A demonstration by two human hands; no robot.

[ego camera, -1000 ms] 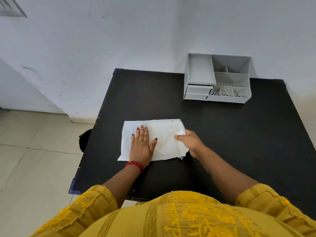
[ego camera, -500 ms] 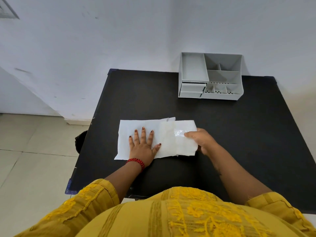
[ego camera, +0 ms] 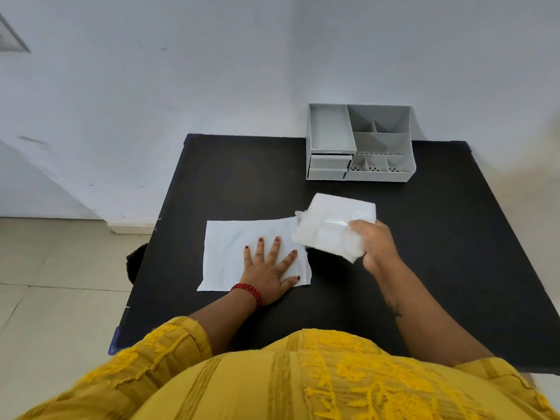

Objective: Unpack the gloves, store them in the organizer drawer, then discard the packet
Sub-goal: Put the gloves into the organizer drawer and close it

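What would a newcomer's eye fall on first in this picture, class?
First, the white packet lying on the black table, pinned flat under the left hand. Beside it, the right hand has the folded gloves in its grip. At the table's far edge stands a grey organizer.

right fingers (ego camera: 357,227) partly hidden behind gloves (ego camera: 330,228).

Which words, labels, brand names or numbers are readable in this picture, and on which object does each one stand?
None can be read.
Packet under the left hand: plain white, no print visible.
Gloves in the right hand: white, no marking visible.
Organizer: plain grey, no label.
Table: plain black.
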